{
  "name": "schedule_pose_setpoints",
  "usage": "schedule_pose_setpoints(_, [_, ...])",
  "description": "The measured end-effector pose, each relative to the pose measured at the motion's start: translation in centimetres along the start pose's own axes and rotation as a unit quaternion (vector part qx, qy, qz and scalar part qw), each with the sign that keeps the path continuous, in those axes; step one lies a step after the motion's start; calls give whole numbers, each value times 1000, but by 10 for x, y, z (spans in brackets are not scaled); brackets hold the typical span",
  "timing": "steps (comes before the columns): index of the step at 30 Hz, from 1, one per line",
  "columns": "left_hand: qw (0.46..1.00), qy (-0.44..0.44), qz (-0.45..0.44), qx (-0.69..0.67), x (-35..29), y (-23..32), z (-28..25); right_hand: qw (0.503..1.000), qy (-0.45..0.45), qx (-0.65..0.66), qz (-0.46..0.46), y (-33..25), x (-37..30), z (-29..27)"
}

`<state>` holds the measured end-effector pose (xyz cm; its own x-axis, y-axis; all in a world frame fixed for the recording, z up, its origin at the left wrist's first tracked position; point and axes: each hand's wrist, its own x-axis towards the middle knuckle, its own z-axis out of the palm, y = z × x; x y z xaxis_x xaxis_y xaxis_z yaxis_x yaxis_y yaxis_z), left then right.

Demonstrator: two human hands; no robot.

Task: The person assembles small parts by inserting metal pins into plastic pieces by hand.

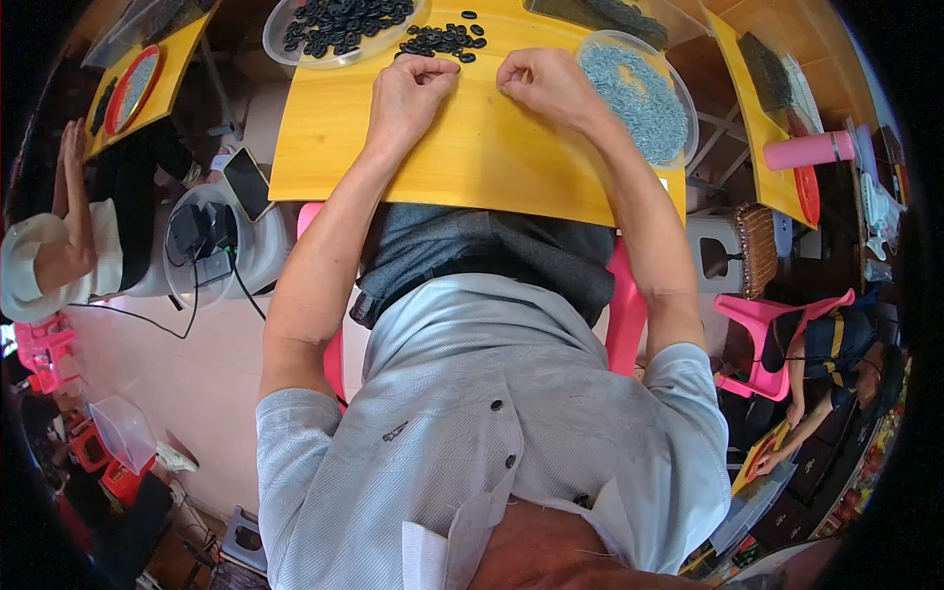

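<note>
Both hands are over a yellow tabletop [324, 147]. My left hand [405, 98] has thumb and forefinger pressed together beside a loose pile of small black oval ring-like pieces [438, 41]; whatever it pinches is too small to make out. A short gap separates it from my right hand [551, 84], whose fingers are curled into a pinch with the contents hidden. Beside the right wrist lies a clear round tray [691, 118] spread with tiny light-blue pieces [649, 123]. More black oval pieces [344, 25] fill a clear round tray [278, 44] at the far left.
A dark bundle [615, 18] lies at the table's far edge. To the left, a phone [248, 183] and black chargers [202, 231] with cables rest on a stool. A pink bottle [808, 150] lies on another yellow table at right. People sit at both sides near pink stools [772, 339].
</note>
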<state>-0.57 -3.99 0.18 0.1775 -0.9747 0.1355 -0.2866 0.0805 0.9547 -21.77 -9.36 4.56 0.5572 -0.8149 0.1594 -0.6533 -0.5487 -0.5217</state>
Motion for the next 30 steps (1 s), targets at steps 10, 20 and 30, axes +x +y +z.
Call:
schedule_pose_setpoints(10, [996,-32,66,42,-3,-4,2,997,-37,-69,-8,-14,-5,10])
schedule_pose_setpoints(20, [980,-28,168,108,-9,-4,6,997,-20,-69,15,-16,-5,17])
schedule_pose_setpoints(30, [991,-102,85,29,-6,3,2,981,-30,182,63,-1,1,16])
